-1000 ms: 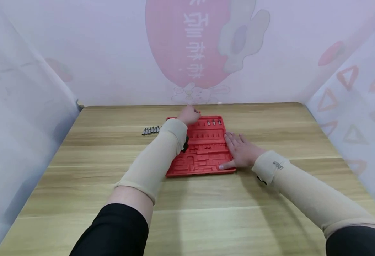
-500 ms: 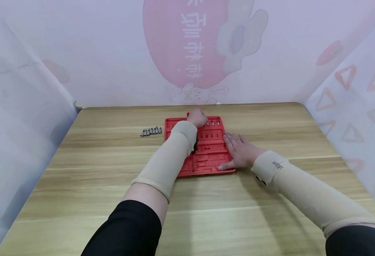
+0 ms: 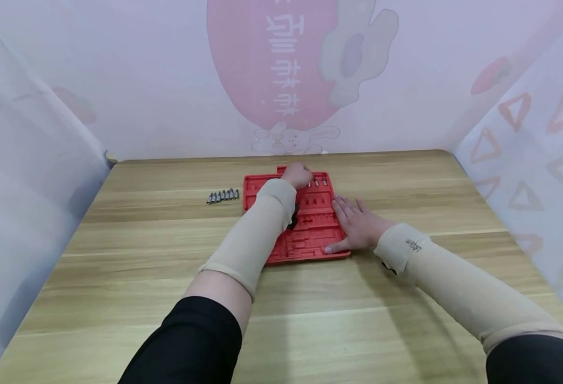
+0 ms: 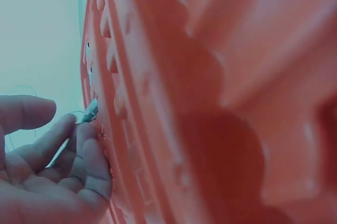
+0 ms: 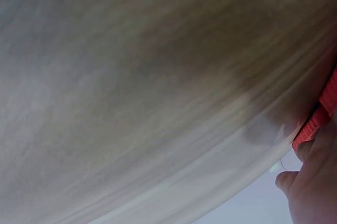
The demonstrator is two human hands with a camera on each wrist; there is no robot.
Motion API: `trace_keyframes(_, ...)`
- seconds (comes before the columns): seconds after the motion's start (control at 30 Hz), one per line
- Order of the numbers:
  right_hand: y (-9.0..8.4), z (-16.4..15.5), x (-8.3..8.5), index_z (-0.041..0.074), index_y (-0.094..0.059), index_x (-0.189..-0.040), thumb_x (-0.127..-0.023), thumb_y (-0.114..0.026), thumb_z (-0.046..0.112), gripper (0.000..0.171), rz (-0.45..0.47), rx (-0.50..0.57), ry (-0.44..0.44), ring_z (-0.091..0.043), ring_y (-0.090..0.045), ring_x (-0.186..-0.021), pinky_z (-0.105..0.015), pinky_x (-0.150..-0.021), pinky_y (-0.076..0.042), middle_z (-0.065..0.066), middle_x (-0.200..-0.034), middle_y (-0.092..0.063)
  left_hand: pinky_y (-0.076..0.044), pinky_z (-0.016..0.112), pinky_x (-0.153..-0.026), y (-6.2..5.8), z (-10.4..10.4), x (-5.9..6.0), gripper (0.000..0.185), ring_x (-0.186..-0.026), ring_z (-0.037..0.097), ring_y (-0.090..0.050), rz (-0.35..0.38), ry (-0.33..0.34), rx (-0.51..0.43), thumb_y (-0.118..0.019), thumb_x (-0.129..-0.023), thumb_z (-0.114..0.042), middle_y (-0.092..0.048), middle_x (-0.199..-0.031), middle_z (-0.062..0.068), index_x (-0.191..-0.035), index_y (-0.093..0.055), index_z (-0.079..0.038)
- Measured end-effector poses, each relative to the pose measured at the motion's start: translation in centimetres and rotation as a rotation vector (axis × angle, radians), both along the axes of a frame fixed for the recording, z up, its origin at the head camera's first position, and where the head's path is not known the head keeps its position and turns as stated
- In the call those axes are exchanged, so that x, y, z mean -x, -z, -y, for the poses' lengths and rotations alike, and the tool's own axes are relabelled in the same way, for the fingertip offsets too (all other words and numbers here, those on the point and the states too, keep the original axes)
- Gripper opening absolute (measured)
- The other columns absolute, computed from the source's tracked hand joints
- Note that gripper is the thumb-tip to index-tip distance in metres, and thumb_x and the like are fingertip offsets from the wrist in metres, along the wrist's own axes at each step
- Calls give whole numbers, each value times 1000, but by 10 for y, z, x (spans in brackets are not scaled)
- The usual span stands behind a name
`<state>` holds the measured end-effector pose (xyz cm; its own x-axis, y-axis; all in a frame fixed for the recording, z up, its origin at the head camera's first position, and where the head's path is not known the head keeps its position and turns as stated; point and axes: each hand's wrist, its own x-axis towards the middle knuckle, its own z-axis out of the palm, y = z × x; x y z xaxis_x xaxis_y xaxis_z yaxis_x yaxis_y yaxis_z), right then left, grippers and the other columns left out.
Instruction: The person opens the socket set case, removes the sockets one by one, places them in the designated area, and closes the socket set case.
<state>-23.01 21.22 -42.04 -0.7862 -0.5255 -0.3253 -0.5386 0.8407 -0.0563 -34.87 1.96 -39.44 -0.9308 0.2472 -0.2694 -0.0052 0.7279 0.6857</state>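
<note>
Wooden tabletop (image 3: 166,298), printed curtain behind; red tray (image 3: 310,234) at centre. Left hand (image 3: 296,174) at tray's far edge, fingers (image 4: 87,155) curled, pinching small metal bit (image 4: 90,111). Right hand (image 3: 355,224) flat on tray's right edge, fingers straight. Bit row (image 3: 222,196) left of tray

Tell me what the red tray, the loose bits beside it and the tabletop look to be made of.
Red tray: moulded plastic, likely, going by its uniform colour, formed recesses and slight sheen. Loose bits: metal, probably steel, silvery and glinting. Table: wood or wood-look laminate, with pale grain in plank bands and a smooth matte face; which one cannot be told.
</note>
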Motion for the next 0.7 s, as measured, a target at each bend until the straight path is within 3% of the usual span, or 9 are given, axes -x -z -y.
trace_keyframes(0.17, 2, 0, 0, -9, -4, -160, -89, -51, 83, 126, 0, 0, -3, -40, -2, -156, -60, -121, -4, -26, -168, -1, -35, 30, -61, 6, 0, 3, 24, -63, 16, -38, -85, -33, -49, -48, -103, -5, -46, -71, 1, -80, -53, -11)
trace_keyframes(0.4, 0, -1, 1, -9, -3, -160, -88, -51, 83, 126, 11, 2, 5, -40, -1, -156, -61, -121, -4, -26, -168, 0, -34, 31, -59, 8, 1, 7, 38, -59, 17, -31, -144, 25, 71, -54, -100, 1, -36, -65, 2, -64, -44, -10)
trace_keyframes(0.53, -1, -1, 0, -10, -3, -160, -88, -50, 84, 127, 13, -4, 2, -41, -1, -155, -62, -121, -4, -27, -168, 0, -37, 32, -64, 9, 2, 5, 30, -68, 18, -39, -138, 49, 106, -54, -102, -2, -45, -76, 3, -73, -51, -9)
trace_keyframes(0.7, 0, -1, 0, -9, -3, -160, -88, -51, 84, 127, 8, -13, -2, -41, 1, -155, -62, -121, -3, -26, -168, 0, -38, 33, -66, 8, 4, 2, 18, -73, 19, -44, -119, 33, 70, -51, -105, -7, -54, -86, 5, -90, -61, -8)
